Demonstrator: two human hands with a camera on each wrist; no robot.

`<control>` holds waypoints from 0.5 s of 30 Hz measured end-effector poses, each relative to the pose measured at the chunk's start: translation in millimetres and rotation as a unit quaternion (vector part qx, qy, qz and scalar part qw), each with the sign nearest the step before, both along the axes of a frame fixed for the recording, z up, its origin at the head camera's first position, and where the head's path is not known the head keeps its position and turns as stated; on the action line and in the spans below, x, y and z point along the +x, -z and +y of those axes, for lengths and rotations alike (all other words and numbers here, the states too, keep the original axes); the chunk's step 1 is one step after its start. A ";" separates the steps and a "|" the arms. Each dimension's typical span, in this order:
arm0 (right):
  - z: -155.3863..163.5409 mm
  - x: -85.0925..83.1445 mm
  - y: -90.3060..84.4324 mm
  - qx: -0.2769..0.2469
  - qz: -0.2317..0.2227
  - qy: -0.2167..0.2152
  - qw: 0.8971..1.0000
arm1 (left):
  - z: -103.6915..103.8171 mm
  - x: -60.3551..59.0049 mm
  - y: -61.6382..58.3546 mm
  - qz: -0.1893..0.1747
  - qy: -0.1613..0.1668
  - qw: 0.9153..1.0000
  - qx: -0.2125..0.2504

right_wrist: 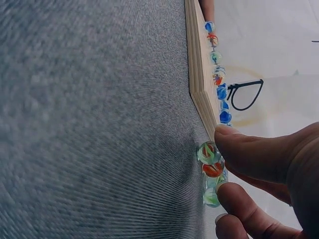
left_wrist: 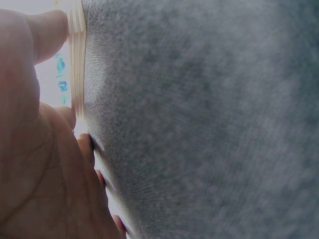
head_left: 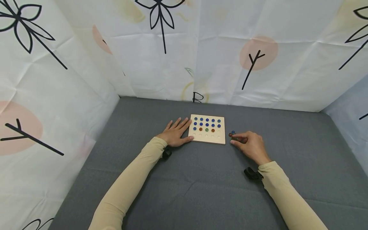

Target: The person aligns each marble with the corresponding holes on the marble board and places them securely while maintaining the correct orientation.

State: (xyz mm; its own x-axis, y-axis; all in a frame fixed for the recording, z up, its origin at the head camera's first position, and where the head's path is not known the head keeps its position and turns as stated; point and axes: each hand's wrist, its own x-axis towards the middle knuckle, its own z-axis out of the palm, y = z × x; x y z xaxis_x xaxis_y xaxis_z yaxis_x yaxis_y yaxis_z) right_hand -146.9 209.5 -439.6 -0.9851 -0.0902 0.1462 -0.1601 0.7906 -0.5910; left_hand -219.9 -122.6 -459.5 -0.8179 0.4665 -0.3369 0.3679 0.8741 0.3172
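Surface: we work on a grey fabric mat [head_left: 201,188] walled on three sides by printed white sheeting [head_left: 161,64].
Board: a square wooden peg board [head_left: 207,129] lies flat near the mat's far edge, about midway between its left and right edges.
Board contents: blue marbles [head_left: 207,122] fill the two far rows and part of the third; orange and green ones continue that third row; the nearest row of hollows shows bare.
Left hand: our left hand [head_left: 176,132] lies flat with fingers straight, released, its fingertips and thumb against the board's left edge.
Right hand: our right hand [head_left: 250,144] rests on the mat just right of the board, thumb and fingers closing on the loose pile.
Loose marbles: a small cluster of marbles [right_wrist: 211,172] sits on the mat just off the board's near right corner; the thumb [right_wrist: 259,154] presses one, a finger touches another. We cannot tell whether any is lifted yet.
Risk, rolling: we judge that a poor pinch could nudge the cluster, and glass spheres would roll away over the fabric.
Risk, board: a bump from either hand could jar the board and unseat the seated marbles.
Risk, drop: a marble released high could bounce out of its hollow.
Open room: the mat's near half and right side lie broad; the far edge is close behind the board.
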 end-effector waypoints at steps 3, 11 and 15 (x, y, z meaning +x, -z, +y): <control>-0.3 0.8 0.9 -0.002 0.004 -0.003 1.000 | 0.0 0.2 -0.8 0.000 0.000 1.000 0.000; -1.6 2.1 2.6 -0.004 0.006 -0.014 1.000 | 0.4 3.1 -3.7 0.004 0.000 1.000 0.004; -1.5 2.4 3.0 -0.002 0.001 -0.016 1.000 | 0.2 2.2 -1.1 0.006 0.000 1.000 0.005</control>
